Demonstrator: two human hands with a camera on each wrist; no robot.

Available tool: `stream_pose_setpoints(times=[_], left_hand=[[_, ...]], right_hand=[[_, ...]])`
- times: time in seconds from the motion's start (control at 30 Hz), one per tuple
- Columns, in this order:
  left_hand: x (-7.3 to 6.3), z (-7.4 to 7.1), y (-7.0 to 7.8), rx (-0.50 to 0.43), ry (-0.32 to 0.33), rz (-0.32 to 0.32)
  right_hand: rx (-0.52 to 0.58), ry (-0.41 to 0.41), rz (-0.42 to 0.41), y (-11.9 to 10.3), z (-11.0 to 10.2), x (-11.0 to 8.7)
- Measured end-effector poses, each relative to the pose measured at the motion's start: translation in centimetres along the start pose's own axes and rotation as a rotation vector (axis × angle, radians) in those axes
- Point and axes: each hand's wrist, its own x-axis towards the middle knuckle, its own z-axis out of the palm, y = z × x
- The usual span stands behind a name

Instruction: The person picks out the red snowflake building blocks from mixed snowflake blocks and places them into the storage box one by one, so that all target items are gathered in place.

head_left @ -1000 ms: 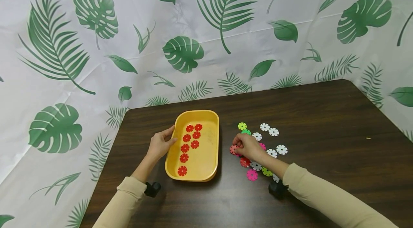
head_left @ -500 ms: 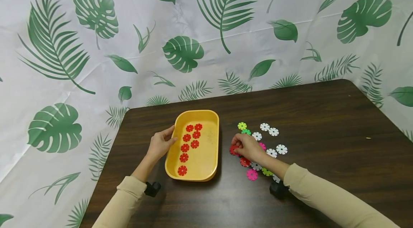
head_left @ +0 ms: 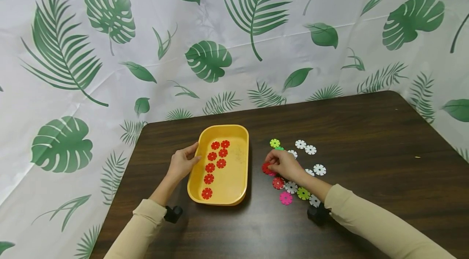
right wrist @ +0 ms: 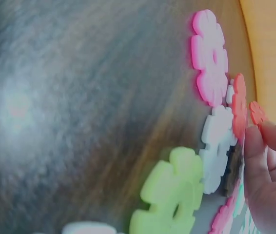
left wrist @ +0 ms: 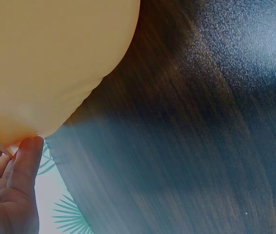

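My left hand (head_left: 183, 163) grips the left wall of a yellow tray (head_left: 239, 194), thumb over the rim. Inside the tray lie several red flower-shaped discs (head_left: 209, 178), in two rough columns on its left side. Right of the tray, my right hand (head_left: 287, 165) pinches a red flower-shaped disc (head_left: 266, 168) between thumb and fingers. The right wrist view shows this red disc (right wrist: 257, 113) at the fingertips. Below the hand lie another red disc (head_left: 278, 183), a pink disc (head_left: 286, 198) and a lime disc (head_left: 303, 193). Part of the pile is hidden under the hand.
Several white discs (head_left: 320, 170) lie to the right of and behind the right hand. A yellow-green disc (head_left: 275, 143) sits at the pile's far end. The dark wooden table (head_left: 366, 149) ends at a leaf-print cloth (head_left: 271, 39) behind it.
The red disc at my right fingertips has tilted and shifted slightly, and the right hand has moved a little to the right. The left hand and tray stay put.
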Motion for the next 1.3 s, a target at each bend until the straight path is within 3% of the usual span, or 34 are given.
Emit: stream_pose_setpoints(times=[0.4,0.7,1.0,1.3], left_hand=[[-0.1,-0.1,-0.1,0.003,-0.003,0.006],[-0.1,-0.1,-0.3,-0.005,-0.001,0.0],[-0.2,-0.1,-0.3,-0.006,0.002,-0.007],[0.0,-0.1,0.0,-0.018,-0.008,-0.001]], right_hand=[[0.148,-0.018,0.077,-0.7,-0.9,0.3],[0.251,-0.048,0.102,-3.4,-1.2,1.2],[0.34,-0.077,0.051,-7.6,0.3,2.8],[0.375,-0.137,0.075,-8.8,3.1,5.0]])
